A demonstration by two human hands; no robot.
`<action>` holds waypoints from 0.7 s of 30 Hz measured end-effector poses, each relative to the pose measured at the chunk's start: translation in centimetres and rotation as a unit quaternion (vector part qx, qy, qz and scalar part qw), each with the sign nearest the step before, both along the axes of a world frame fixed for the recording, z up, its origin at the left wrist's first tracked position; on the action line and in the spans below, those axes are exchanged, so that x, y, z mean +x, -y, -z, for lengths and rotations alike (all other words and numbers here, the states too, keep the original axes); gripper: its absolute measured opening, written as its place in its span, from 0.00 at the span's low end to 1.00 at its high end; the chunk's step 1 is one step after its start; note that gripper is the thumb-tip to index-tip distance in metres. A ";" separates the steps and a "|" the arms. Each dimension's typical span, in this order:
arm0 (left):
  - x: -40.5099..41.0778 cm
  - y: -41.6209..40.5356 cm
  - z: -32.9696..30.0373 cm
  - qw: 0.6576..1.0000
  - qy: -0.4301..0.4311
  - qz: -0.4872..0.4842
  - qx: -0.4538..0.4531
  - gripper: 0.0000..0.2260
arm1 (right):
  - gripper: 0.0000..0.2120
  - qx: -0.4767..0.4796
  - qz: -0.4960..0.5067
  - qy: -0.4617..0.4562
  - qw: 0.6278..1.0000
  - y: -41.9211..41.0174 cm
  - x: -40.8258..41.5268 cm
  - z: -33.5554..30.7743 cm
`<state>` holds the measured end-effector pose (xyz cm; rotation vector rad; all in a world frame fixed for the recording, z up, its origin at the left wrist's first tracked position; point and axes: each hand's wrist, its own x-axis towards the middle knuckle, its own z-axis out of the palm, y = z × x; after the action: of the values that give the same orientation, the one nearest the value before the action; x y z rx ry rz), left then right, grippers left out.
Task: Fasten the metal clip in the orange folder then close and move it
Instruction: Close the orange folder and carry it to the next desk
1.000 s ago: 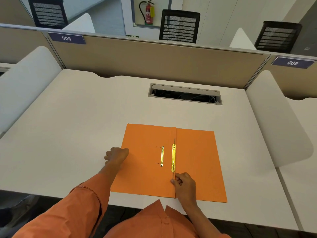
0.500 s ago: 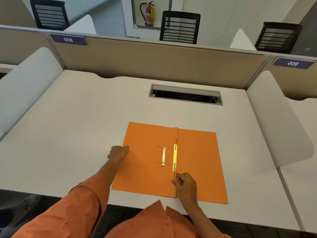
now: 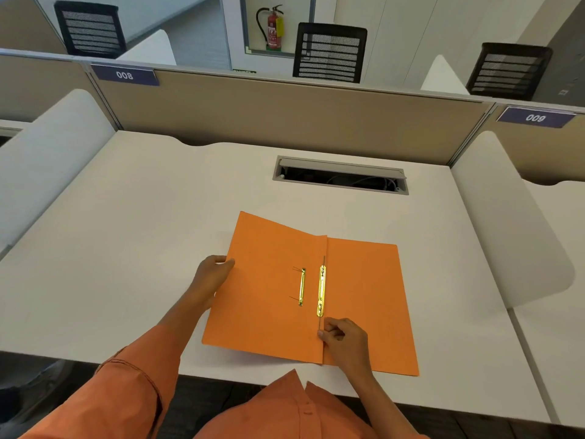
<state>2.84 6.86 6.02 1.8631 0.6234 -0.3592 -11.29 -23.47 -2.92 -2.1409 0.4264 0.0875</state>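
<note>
An orange folder lies spread out on the white desk near its front edge. My left hand grips the left cover's outer edge, and that cover is raised off the desk. A long brass clip bar lies along the spine fold. A shorter brass strip with thin prongs sits on the left cover. My right hand presses on the spine just below the long clip, fingers curled, pinching the fold.
A cable slot opens in the desk behind the folder. Beige partitions close the back, and white rounded dividers stand at both sides. Black chairs stand beyond the partition.
My left hand has taken the left cover's edge and lifted it; that cover now tilts up from the desk. My right hand stays at the spine.
</note>
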 end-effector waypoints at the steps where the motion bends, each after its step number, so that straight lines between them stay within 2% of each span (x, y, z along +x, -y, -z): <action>1: 0.0 -0.1 -0.5 1.000 0.005 0.012 -0.004 0.20 | 0.15 0.012 0.014 -0.005 1.000 0.3 0.0 -0.1; 6: -0.8 0.8 -3.8 0.995 0.052 0.065 -0.062 0.10 | 0.12 0.068 0.086 -0.017 0.994 2.6 -0.3 -0.6; 9: -1.4 2.3 -6.2 0.989 0.076 0.086 -0.092 0.10 | 0.04 0.102 0.119 -0.023 0.987 4.3 -0.5 -0.9; 11: -1.7 3.7 -7.4 0.983 0.088 0.104 -0.119 0.12 | 0.02 0.122 0.135 -0.023 0.983 5.4 -0.9 -0.9; 17: -3.0 8.5 -9.5 0.968 0.112 0.171 -0.146 0.14 | 0.12 0.154 0.176 -0.035 0.972 8.3 -1.5 -1.2; 21: -3.8 11.5 -9.5 0.961 0.108 0.217 -0.133 0.14 | 0.13 0.185 0.191 -0.033 0.963 9.6 -1.6 -2.1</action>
<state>-0.99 -4.64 15.49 1.7351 0.0082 -0.4889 -12.88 -33.05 -0.83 -1.6625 0.7896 0.0163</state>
